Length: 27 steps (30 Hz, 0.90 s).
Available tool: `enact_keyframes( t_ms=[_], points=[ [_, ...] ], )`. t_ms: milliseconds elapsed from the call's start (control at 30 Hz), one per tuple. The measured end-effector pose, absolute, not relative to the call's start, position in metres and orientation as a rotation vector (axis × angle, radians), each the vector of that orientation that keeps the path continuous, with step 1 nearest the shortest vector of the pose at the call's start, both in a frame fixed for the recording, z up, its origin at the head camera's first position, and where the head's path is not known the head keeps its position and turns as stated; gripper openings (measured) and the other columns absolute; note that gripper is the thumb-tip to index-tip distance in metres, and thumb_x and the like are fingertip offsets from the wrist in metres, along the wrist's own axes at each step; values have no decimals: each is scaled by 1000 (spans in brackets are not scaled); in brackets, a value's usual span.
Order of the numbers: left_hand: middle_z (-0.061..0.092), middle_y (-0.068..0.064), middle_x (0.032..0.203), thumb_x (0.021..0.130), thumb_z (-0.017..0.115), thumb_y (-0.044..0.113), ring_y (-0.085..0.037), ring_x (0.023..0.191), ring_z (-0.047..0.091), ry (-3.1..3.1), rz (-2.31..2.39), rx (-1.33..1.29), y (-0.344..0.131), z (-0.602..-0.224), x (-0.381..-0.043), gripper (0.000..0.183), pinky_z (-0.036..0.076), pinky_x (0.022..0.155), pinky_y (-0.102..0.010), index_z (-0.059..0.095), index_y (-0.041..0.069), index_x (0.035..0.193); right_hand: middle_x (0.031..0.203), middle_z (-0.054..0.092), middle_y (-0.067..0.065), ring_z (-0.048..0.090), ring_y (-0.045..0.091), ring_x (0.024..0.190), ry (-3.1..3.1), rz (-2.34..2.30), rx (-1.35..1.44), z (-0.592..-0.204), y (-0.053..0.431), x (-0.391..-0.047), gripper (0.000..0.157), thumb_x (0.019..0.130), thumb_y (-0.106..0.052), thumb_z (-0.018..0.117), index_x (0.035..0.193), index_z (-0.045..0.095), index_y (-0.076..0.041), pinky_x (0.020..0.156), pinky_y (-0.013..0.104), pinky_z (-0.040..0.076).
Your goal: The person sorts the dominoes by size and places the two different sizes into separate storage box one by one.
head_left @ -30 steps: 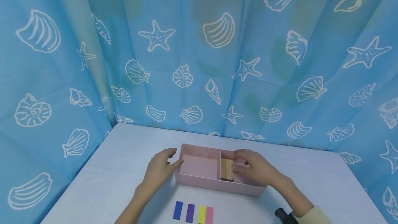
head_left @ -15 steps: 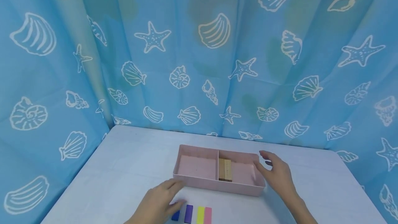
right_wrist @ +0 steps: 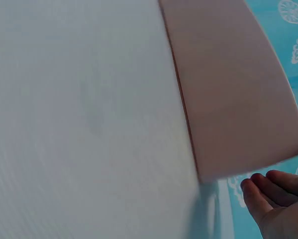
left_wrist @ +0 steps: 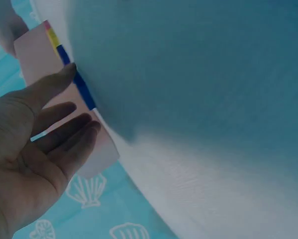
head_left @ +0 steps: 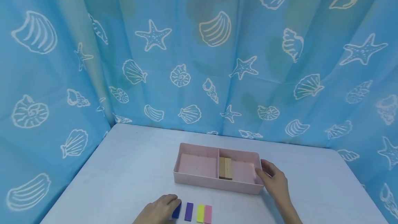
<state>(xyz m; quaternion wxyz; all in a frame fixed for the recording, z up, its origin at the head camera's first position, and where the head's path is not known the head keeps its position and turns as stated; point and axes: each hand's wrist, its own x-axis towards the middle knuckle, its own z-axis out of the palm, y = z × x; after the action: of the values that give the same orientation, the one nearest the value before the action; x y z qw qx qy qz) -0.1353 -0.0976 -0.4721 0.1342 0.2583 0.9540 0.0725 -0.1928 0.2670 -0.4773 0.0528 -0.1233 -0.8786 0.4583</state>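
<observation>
A pink two-compartment box (head_left: pixel 217 183) stands on the table. Its right end is pinched by my right hand (head_left: pixel 276 182), thumb over the rim and fingers outside; the right wrist view shows that hand (right_wrist: pixel 283 199) at the corner of the box wall (right_wrist: pixel 233 94). My left hand (head_left: pixel 159 210) is down at the blue block (head_left: pixel 176 212) and partly covers it. In the left wrist view the thumb of the left hand (left_wrist: pixel 44 134) overlaps the blue strip, the fingers spread apart from it. Right of the blue block lie a purple block (head_left: pixel 188 212), a yellow block (head_left: pixel 200 213) and a pink block (head_left: pixel 208 214).
Wooden blocks (head_left: pixel 225 168) stand against the divider, inside the box's right compartment. The white table (head_left: pixel 140 161) is bounded by a blue shell-print curtain (head_left: pixel 192 61) at the back and sides.
My right hand left the wooden blocks in the right compartment and went to the box's right end. My left hand came from the box's left end down to the blue block.
</observation>
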Motion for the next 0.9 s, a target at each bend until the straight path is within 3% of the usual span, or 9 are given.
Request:
enact_keyframes(
  t_ms=[167, 467, 900],
  points=[
    [61, -3, 123, 82, 80, 29, -21, 116, 59, 2768, 251, 764, -98, -476, -137, 46, 54, 91, -38, 66, 13, 123, 150, 40, 24, 35, 41, 139, -2646, 1509, -495, -479, 263, -193, 55, 101, -24, 53, 149, 37, -1, 109, 52, 37],
    [66, -1, 114, 83, 80, 21, -19, 110, 63, 2752, 353, 777, -99, -475, -139, 34, 54, 90, -35, 70, 12, 114, 149, 41, 23, 35, 41, 139, -2593, 1527, -544, -485, 258, -194, 53, 101, -21, 50, 148, 38, 0, 111, 52, 35],
    [67, -1, 112, 83, 80, 19, -20, 108, 64, 2753, 362, 791, -100, -475, -141, 32, 55, 89, -37, 70, 12, 112, 148, 42, 24, 37, 40, 137, -2537, 1573, -524, -489, 256, -194, 51, 101, -18, 49, 147, 40, 1, 111, 51, 36]
  ],
)
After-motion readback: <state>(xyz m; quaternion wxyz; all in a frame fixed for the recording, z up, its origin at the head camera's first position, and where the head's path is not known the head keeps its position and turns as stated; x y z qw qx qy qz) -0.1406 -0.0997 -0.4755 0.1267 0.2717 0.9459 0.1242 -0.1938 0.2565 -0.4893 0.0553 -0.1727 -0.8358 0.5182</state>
